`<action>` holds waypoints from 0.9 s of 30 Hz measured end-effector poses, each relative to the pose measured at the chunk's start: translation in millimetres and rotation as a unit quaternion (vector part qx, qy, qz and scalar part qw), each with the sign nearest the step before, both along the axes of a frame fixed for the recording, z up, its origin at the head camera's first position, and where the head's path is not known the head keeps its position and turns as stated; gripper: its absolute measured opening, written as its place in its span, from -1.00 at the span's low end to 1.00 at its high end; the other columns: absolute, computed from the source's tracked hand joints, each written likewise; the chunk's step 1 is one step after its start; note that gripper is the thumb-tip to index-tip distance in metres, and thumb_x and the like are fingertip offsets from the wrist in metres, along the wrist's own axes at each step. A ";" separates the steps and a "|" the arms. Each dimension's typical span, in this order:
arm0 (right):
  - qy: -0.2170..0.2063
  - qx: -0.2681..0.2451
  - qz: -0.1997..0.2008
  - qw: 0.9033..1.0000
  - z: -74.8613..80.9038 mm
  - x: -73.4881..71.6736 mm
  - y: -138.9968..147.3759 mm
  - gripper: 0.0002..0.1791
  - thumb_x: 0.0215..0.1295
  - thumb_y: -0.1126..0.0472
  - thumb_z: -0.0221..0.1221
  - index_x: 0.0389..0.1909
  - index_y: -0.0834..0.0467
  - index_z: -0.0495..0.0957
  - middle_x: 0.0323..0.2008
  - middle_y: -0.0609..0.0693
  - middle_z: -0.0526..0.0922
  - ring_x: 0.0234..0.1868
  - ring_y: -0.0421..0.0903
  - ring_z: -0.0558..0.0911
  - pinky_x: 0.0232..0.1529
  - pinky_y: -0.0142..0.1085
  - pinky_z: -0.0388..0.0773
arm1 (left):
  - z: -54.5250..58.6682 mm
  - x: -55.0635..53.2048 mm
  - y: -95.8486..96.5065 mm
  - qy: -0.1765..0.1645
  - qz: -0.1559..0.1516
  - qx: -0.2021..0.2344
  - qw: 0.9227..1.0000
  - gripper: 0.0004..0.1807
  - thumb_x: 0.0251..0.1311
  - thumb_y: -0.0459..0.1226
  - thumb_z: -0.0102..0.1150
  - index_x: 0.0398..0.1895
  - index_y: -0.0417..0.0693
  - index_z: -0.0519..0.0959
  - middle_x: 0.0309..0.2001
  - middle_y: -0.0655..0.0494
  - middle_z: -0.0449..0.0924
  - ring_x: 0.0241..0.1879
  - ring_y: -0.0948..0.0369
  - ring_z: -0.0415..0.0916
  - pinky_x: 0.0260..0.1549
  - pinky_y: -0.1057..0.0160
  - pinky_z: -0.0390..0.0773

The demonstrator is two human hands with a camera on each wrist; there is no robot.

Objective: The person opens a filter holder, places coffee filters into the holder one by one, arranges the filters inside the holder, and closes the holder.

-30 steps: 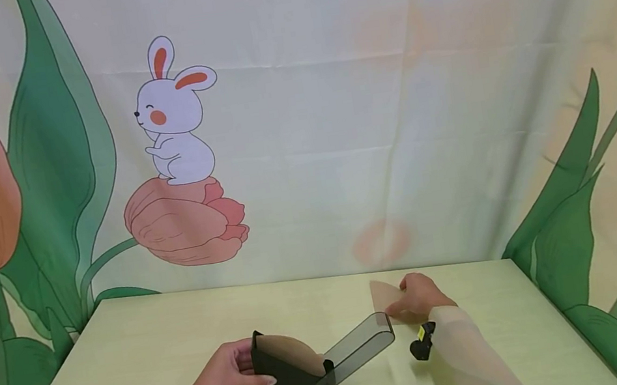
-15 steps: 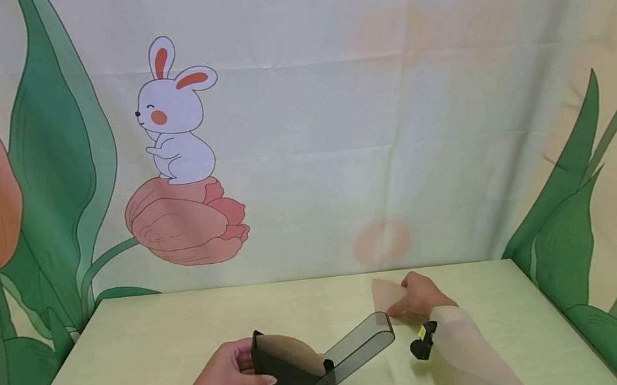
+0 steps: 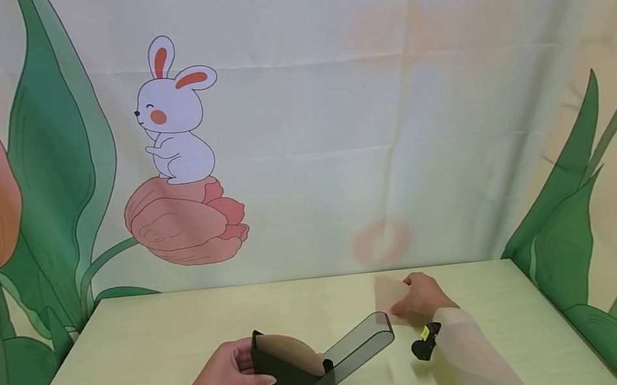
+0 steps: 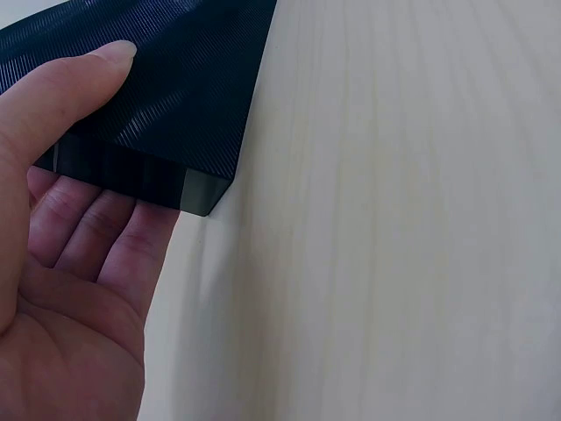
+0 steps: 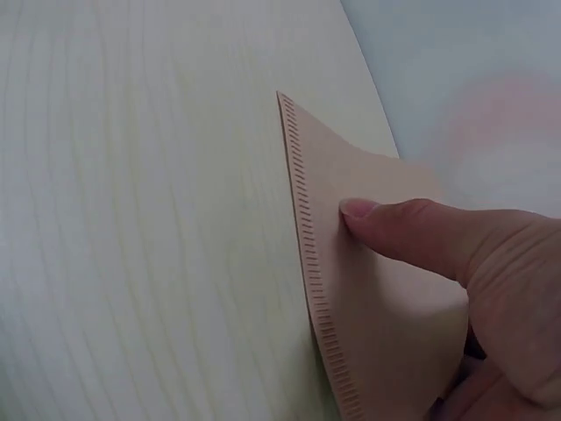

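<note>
At the far right, I see the right hand [image 3: 425, 298] pinching a paper filter [image 3: 388, 293] that extends left of it, while nearer, the left hand [image 3: 222, 379] grips the left end of a black holder [image 3: 287, 374].

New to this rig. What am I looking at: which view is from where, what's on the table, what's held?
No machine here: just a person's two bare hands. The wide view is shot from the head, looking forward and down; the two close-ups are shot from the left and right wrists.

On the pale wood-grain table appears to stand a black wedge-shaped box, its see-through grey lid swung open, with light-brown, curved-edged contents inside. The left hand grips its tall end. The right hand pinches a thin tan paper-like sheet with a crimped edge. Behind hangs a printed fabric backdrop.
</note>
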State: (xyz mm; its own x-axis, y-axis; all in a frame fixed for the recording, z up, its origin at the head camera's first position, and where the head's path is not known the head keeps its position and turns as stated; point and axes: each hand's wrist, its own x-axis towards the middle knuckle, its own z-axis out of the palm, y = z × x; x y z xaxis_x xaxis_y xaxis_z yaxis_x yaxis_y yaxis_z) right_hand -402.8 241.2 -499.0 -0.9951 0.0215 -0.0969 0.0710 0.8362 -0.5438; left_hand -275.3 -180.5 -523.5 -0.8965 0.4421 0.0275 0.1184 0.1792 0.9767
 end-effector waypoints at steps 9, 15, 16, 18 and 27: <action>-0.018 -0.068 -0.033 0.997 4.2 -1.8 3.9 -0.50 0.01 0.17 0.58 -0.06 0.28 0.64 -0.03 0.14 0.67 -0.06 0.07 0.55 0.07 -0.06 0.52 | 0.6 0.0 0.1 -0.001 0.000 0.000 1.000 -0.42 0.07 -0.31 0.55 0.19 -0.21 0.58 0.05 -0.13 0.74 0.02 0.05 0.72 -0.01 0.34 0.68; 0.003 -0.071 -0.025 0.997 1.7 -6.8 10.7 -0.58 0.00 0.12 0.57 -0.15 0.23 0.71 -0.15 0.08 0.69 -0.13 0.02 0.55 -0.04 -0.15 0.51 | 1.6 -0.3 0.2 -0.002 0.007 -0.006 1.000 -0.42 0.07 -0.31 0.55 0.19 -0.21 0.57 0.05 -0.13 0.74 0.03 0.03 0.72 0.02 0.28 0.69; 0.003 -0.074 -0.025 0.997 1.6 -7.1 11.6 -0.59 -0.01 0.11 0.57 -0.17 0.21 0.72 -0.17 0.05 0.69 -0.15 0.00 0.54 -0.06 -0.17 0.50 | 1.6 -0.4 0.2 -0.002 0.007 -0.006 1.000 -0.42 0.07 -0.31 0.55 0.19 -0.20 0.58 0.05 -0.12 0.74 0.03 0.04 0.72 0.02 0.28 0.68; 0.002 -0.079 -0.025 0.997 1.8 -7.1 13.3 -0.62 -0.01 0.10 0.57 -0.21 0.19 0.73 -0.21 0.03 0.69 -0.16 -0.01 0.54 -0.10 -0.21 0.48 | 1.3 -0.3 0.2 -0.002 0.008 -0.007 1.000 -0.42 0.07 -0.30 0.55 0.19 -0.20 0.58 0.04 -0.10 0.75 0.02 0.05 0.72 0.02 0.28 0.68; 0.007 -0.113 -0.013 0.993 8.1 -3.1 17.1 -0.66 -0.03 0.09 0.60 -0.30 0.17 0.75 -0.27 0.00 0.70 -0.20 -0.04 0.53 -0.24 -0.31 0.44 | 0.5 0.1 0.2 0.001 0.002 -0.002 1.000 -0.42 0.07 -0.29 0.56 0.18 -0.21 0.58 0.03 -0.08 0.75 0.01 0.08 0.72 0.01 0.32 0.68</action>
State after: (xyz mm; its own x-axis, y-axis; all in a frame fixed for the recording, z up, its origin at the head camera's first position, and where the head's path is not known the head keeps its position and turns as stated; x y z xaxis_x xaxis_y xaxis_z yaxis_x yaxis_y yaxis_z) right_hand -405.9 258.3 -490.9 -0.9958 0.0259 -0.0881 0.0815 0.6908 -0.7184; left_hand -275.2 -180.3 -522.9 -0.8981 0.4388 0.0287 0.1204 0.1827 0.9758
